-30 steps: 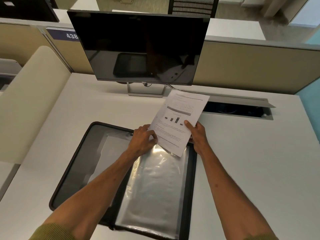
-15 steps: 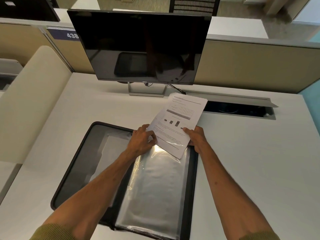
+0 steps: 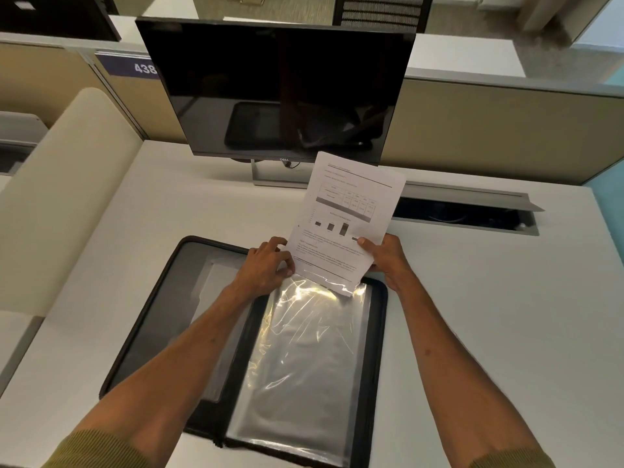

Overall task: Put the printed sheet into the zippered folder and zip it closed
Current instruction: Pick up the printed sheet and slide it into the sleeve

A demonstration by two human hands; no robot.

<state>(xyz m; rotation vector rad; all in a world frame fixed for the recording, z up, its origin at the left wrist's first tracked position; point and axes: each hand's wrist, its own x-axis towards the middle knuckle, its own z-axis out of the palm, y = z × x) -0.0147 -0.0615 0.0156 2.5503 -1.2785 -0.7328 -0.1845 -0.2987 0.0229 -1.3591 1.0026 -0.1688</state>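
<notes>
Both hands, left (image 3: 270,265) and right (image 3: 385,256), pinch the printed sheet (image 3: 347,221), its bottom corner inside the clear sleeve (image 3: 304,359).

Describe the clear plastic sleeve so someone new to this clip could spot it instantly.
Start at the dark monitor and drop to the open black zippered folder lying on the white desk. The clear plastic sleeve fills its right half, under the printed sheet. Unlike the matte grey left panel, it is glossy, wrinkled and catches glare.

1. Counter (image 3: 472,332) — white, matte.
2. Zippered folder (image 3: 162,319) — lying open flat, clear sleeves up.
3. Monitor (image 3: 275,92) — on its stand, at the far edge.
</notes>
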